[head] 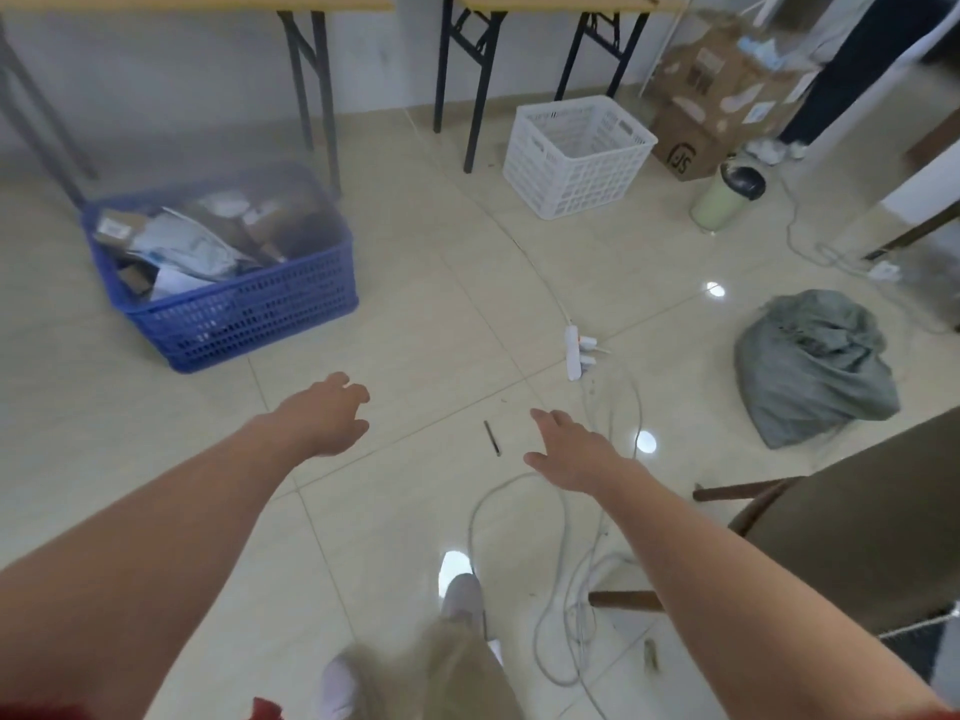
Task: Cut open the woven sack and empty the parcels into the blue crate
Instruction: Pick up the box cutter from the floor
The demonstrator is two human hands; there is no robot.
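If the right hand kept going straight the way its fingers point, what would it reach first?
Probably the small dark pen-like tool on the floor, just ahead-left of the open, empty right hand. Depth is unclear; the hand seems above floor level, so it might pass over it.

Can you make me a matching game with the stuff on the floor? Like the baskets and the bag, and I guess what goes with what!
Things:
1. blue crate
2. white crate
3. grey sack
4. pen

States:
A. empty, near the table legs
B. lying on the floor between the two hands
C. full of parcels
D. crumpled on the floor at the right

Pairs: 1-C, 2-A, 3-D, 4-B
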